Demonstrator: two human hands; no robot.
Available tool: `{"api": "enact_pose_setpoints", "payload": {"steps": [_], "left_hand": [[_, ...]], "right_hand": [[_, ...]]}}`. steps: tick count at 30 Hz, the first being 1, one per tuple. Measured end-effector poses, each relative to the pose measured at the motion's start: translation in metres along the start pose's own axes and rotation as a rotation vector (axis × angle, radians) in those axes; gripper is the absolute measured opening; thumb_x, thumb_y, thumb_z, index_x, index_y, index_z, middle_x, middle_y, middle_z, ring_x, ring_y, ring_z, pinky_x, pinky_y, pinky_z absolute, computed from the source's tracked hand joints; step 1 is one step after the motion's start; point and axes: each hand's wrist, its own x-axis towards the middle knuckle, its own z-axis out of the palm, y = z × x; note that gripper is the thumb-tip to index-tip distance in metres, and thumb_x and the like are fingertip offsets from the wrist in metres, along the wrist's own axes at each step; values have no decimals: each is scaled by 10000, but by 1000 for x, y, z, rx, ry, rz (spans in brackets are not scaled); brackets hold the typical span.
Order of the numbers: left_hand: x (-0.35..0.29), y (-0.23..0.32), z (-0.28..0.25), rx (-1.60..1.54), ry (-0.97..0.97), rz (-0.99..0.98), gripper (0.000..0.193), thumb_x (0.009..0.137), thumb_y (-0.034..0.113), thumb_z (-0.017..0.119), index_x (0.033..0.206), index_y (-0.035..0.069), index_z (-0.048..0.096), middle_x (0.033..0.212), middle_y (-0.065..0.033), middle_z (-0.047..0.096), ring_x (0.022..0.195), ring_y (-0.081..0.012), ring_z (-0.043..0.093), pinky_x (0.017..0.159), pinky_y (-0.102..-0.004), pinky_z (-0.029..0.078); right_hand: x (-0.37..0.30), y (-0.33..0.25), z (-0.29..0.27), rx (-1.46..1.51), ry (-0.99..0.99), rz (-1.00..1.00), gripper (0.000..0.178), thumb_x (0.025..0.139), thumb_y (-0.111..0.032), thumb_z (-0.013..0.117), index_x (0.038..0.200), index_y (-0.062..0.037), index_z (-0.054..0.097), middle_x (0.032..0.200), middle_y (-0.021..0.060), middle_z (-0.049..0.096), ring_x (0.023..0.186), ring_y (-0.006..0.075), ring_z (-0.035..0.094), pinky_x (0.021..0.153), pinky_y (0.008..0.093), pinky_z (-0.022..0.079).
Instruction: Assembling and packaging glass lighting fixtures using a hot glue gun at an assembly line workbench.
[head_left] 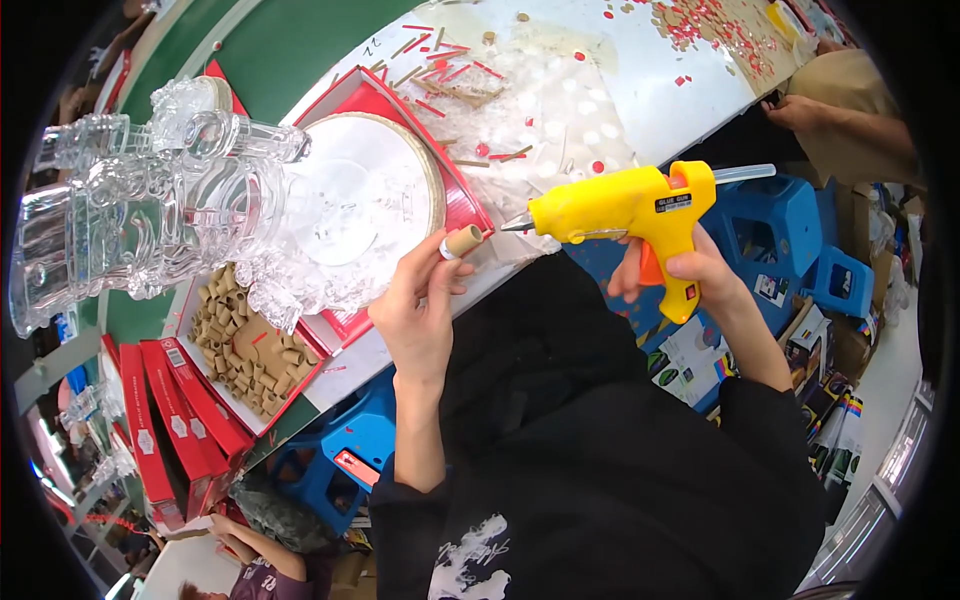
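My left hand (412, 318) pinches a short brown cardboard tube (465, 240), with a whitish part at its lower end, between thumb and fingers. My right hand (712, 272) is wrapped round the grip of a yellow hot glue gun (612, 203) with an orange trigger. A clear glue stick (745, 173) pokes out of the gun's back. The metal nozzle points left, a little apart from the tube. Beyond my left hand, a red box (462, 192) bears a round white disc (375, 165) with a brown rim, beside large clear moulded pieces (215, 200).
Many cardboard tubes lie in a red-and-white box (262, 425) at the left, next to stacked red boxes (150, 430). Red and brown strips (450, 88) are scattered on the table. Blue stools (770, 225) stand at right. Other people's arms show at upper right and lower left.
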Motion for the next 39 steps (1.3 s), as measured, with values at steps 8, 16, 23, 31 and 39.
{"api": "enact_pose_setpoints", "payload": {"steps": [8,16,23,31,39], "left_hand": [[-1,0,0,-17,17,0,235,878,-67,585,1112,-53,608,900,-134,705,745,-155,697,611,-232,552],[-1,-1,-1,-21,11,-3,235,877,-66,588,1111,-50,613,892,-135,702,752,-159,699,618,-233,555],[0,-1,-1,-28,3,2,240,870,-67,599,1108,-46,620,879,-132,698,751,-161,700,616,-233,554],[-1,-4,-2,-6,-1,23,247,862,-77,602,1106,-42,622,867,-126,695,745,-159,701,618,-230,553],[-1,-1,-4,-2,-55,6,240,916,-46,548,1151,-91,561,978,-173,681,774,-164,673,645,-243,552]], "right_hand": [[6,13,3,-1,-151,-17,545,754,-253,611,1176,52,451,726,114,602,700,214,638,703,314,525],[8,16,2,-76,-149,-35,564,770,-288,603,1226,16,467,679,78,603,659,186,637,627,280,510],[12,13,7,-34,-141,-53,492,751,-227,576,1144,48,468,689,94,583,640,187,616,577,256,464],[14,17,2,-68,-119,-43,494,762,-261,595,1141,33,478,671,82,585,613,171,603,586,256,482],[10,16,1,-65,-114,-27,456,743,-207,572,1111,48,482,674,88,577,574,159,573,566,252,463]]}}
